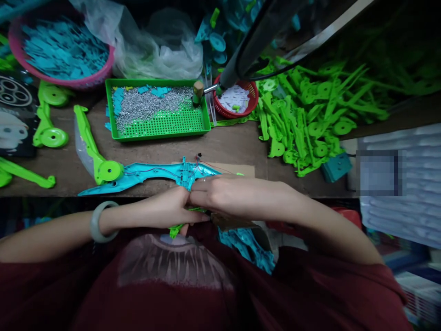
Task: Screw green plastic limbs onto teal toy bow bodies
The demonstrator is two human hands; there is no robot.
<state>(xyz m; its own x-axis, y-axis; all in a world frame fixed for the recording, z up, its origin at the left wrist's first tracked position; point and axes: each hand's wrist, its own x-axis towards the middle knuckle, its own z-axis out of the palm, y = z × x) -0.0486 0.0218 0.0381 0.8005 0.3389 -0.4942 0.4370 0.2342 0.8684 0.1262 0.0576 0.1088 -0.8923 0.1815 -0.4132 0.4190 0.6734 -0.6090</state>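
A long blue plastic shell (155,171), bow-shaped, lies along the table's front edge with thin wires running through it. At its left end sits a bright green arm with a round wheel (109,171). My left hand (174,207) is closed on a small green plastic part (176,231), held low in front of my shirt. Pressed close against it, my right hand (212,192) has its fingers curled down over the shell's near side. What those fingers grip is hidden. A small dark component (199,157) on wires sticks up behind the shell.
A green tray (158,135) of screws stands behind, beside a red basket (236,112) of white pieces. Green arms (303,119) are heaped at right. A pink basin (103,76) holds blue pieces. A dark tool on a pole (241,55) hangs over the tray.
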